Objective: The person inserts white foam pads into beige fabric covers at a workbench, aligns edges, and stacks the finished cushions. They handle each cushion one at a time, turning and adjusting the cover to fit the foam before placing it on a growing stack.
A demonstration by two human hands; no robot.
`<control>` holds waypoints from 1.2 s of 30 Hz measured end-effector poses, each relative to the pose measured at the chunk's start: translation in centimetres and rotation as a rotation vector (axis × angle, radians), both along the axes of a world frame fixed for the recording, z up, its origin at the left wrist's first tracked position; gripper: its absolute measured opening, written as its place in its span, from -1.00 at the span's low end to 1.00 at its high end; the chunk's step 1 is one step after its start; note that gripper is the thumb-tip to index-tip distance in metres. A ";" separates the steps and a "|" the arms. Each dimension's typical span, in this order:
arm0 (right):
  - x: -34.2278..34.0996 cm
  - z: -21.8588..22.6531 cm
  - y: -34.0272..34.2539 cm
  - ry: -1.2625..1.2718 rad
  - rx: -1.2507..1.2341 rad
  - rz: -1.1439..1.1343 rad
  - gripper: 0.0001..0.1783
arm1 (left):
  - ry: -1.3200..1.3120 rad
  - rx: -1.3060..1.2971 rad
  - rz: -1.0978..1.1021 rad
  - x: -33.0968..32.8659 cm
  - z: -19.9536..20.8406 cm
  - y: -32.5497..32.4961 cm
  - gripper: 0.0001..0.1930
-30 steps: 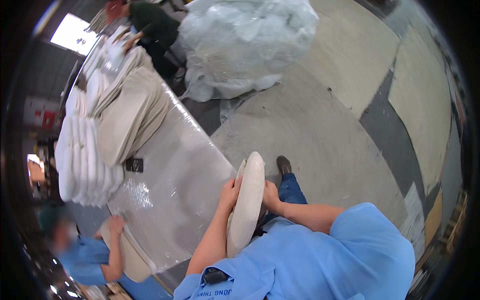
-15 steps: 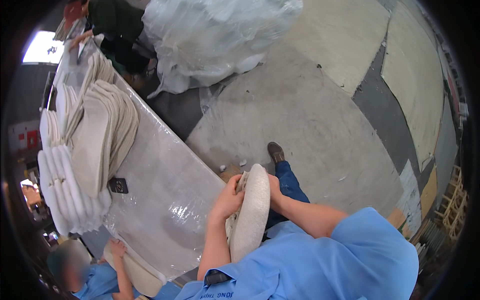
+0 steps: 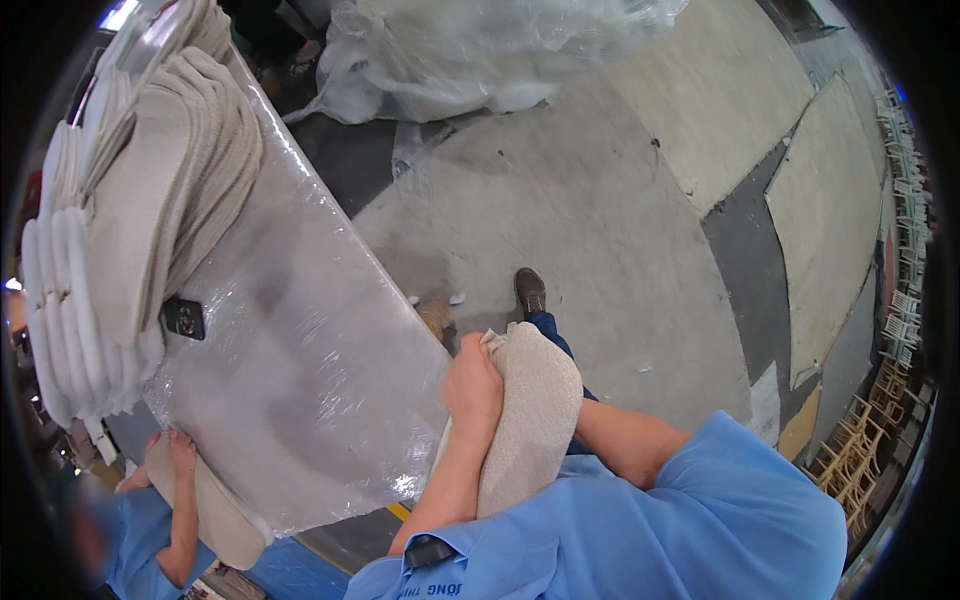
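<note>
A beige fabric-covered cushion (image 3: 535, 410), long and rounded, stands upright against my front with its broad face showing. My left hand (image 3: 473, 388) is closed on the cushion's upper left edge, where gathered fabric sticks up; its fingertips are partly hidden. Reaching in from the right, my right forearm (image 3: 630, 437) passes behind the cushion, which hides that hand. Beside my left arm is the plastic-covered table (image 3: 300, 360).
Stacked beige cushion pieces (image 3: 150, 200) and white pads (image 3: 75, 310) fill the table's left side, near a small black square item (image 3: 184, 319). A co-worker's hands (image 3: 180, 452) hold another beige piece. Beyond lies a big plastic-wrapped bundle (image 3: 470, 60); flat sheets (image 3: 830, 220) cover floor at right.
The cushion has turned from edge-on to show its broad face. My right hand has gone behind it, and my left hand now wraps its upper edge. The view has shifted too.
</note>
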State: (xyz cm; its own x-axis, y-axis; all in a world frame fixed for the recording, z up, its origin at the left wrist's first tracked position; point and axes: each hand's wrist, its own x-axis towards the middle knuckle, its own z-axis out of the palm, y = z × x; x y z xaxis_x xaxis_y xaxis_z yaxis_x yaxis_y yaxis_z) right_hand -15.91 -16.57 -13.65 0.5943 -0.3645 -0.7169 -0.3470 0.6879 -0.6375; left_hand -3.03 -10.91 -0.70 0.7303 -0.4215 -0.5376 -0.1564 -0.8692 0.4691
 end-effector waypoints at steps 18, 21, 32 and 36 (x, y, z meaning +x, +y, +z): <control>8.5 4.3 -14.5 0.118 0.542 0.883 -0.65 | 0.080 -0.031 0.037 -0.7 0.2 1.6 -0.73; 8.4 3.1 -13.8 0.143 0.523 0.955 -0.69 | 0.031 -0.011 0.100 -1.0 0.0 1.1 -0.74; 8.4 13.4 -13.7 0.189 0.377 0.889 -0.09 | -0.216 -0.248 0.221 -2.9 4.0 19.3 -0.57; 6.8 17.2 -12.4 0.082 0.331 0.827 -0.10 | 0.135 0.415 0.580 -10.4 9.2 30.5 -0.36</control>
State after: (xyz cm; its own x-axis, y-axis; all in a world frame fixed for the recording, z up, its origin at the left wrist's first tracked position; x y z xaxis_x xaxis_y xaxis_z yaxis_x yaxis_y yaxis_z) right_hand -9.09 -29.00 3.57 0.5179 0.3908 -0.7609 -0.8492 0.3418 -0.4024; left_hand -13.44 19.55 8.48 0.6901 0.2720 -0.6706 0.4201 -0.9051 0.0652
